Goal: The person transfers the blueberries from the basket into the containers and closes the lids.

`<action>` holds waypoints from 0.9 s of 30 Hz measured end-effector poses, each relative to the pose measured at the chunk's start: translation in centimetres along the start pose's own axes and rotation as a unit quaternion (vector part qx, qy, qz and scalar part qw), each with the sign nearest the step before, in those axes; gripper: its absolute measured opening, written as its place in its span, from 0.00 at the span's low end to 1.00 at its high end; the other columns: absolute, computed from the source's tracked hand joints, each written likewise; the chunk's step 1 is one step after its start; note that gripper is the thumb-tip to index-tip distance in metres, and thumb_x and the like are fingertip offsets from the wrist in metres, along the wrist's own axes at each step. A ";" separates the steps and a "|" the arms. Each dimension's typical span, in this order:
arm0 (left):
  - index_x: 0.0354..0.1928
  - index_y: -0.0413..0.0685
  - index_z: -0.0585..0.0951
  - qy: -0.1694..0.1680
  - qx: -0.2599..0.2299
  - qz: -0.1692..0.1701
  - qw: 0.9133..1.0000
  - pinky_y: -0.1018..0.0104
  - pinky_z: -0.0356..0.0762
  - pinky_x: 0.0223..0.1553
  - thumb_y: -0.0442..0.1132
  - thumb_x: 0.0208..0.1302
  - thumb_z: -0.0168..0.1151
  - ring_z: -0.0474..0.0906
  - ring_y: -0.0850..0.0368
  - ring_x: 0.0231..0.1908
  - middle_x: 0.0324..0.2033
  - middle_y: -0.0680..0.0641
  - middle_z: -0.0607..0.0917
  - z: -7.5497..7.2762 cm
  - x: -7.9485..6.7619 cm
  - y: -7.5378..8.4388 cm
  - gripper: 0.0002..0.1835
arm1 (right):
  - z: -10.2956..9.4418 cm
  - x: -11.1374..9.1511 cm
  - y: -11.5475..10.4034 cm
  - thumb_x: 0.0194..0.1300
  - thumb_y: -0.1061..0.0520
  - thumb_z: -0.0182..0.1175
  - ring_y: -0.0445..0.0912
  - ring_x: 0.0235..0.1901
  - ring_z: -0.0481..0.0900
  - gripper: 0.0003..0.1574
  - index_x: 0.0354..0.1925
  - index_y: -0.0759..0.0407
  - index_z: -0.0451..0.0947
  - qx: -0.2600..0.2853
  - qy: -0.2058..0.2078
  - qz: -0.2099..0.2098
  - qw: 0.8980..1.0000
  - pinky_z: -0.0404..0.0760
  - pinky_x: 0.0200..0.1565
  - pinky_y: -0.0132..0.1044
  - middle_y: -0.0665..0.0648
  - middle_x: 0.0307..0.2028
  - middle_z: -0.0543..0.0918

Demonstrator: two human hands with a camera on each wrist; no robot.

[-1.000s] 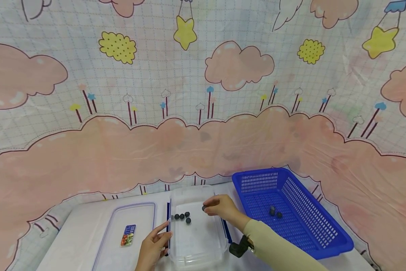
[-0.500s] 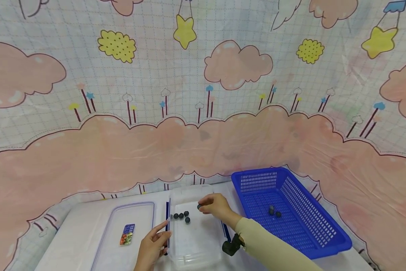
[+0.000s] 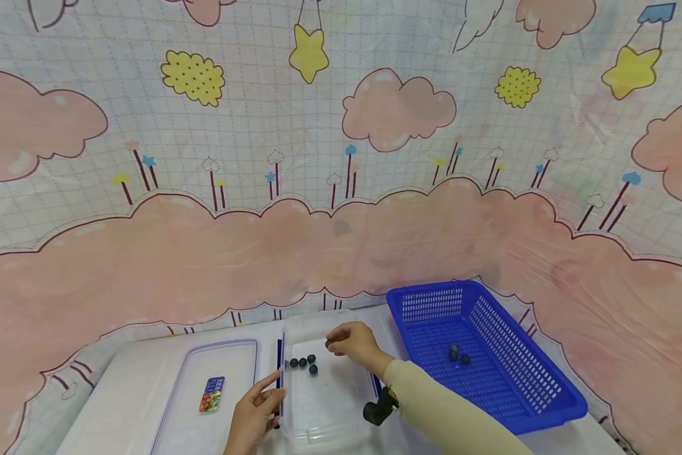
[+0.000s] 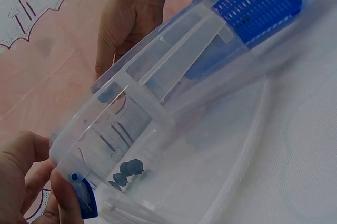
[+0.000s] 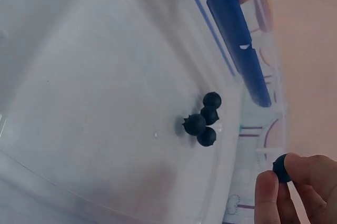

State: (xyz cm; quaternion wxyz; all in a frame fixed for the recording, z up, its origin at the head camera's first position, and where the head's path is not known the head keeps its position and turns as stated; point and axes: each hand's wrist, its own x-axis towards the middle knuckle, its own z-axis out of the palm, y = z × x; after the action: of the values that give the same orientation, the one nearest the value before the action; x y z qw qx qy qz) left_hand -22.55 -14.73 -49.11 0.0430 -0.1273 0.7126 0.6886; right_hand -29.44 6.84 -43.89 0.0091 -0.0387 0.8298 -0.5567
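My right hand [image 3: 354,344] pinches a dark blueberry [image 5: 280,168] between thumb and fingertips, over the far part of a clear plastic box [image 3: 323,417]. Several more blueberries [image 5: 195,125] lie bunched on the box floor, toward its left wall. Beside that wall, my left hand [image 3: 254,407] holds the box's edge, thumb and fingers close to a blue latch [image 4: 84,197]. The right wrist view shows the small crowns on the berries. Through the box wall, the left wrist view shows the berry bunch and the right fingertips.
A blue perforated basket [image 3: 437,306] stands to the right, with a few blueberries [image 3: 454,351] on its bottom. Flat on the white table [image 3: 119,392] at the left lies a clear lid [image 3: 238,373] bearing a fruit label [image 3: 212,395]. Behind hangs a patterned cloth [image 3: 295,253].
My right hand has shifted a little left across the box, still pinching the blueberry. The left hand keeps its place at the box's side, and the berries inside stay put.
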 end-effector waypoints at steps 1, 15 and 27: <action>0.66 0.41 0.74 0.000 -0.001 0.000 1.000 0.70 0.76 0.23 0.37 0.65 0.66 0.73 0.60 0.28 0.29 0.55 0.83 0.0 0.0 0.0 0.27 | 0.0 0.1 0.0 0.54 0.71 0.68 0.47 0.33 0.86 0.10 0.38 0.69 0.84 -0.001 0.000 0.001 1.000 0.86 0.36 0.36 0.60 0.33 0.87; 0.65 0.43 0.75 0.002 0.000 -0.009 1.000 0.70 0.76 0.23 0.37 0.64 0.66 0.73 0.60 0.27 0.29 0.54 0.83 0.0 0.1 0.1 0.27 | 0.0 1.1 -0.4 0.57 0.70 0.68 0.46 0.33 0.85 0.10 0.40 0.66 0.85 -0.013 -0.001 0.043 0.999 0.86 0.39 0.38 0.57 0.34 0.86; 0.65 0.43 0.75 0.002 0.001 -0.014 1.000 0.69 0.77 0.24 0.38 0.64 0.66 0.73 0.59 0.28 0.29 0.55 0.83 0.0 -0.1 0.5 0.27 | 1.6 1.6 0.2 0.54 0.72 0.68 0.45 0.30 0.84 0.13 0.40 0.70 0.83 -0.007 -0.019 0.067 0.998 0.86 0.37 0.37 0.57 0.32 0.85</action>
State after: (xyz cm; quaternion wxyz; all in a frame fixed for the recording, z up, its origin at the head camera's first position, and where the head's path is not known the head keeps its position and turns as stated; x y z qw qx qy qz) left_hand -22.56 -14.71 -48.60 0.0511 -0.1386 0.7112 0.6873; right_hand -30.96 5.30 -44.71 0.0615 0.0066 0.8342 -0.5480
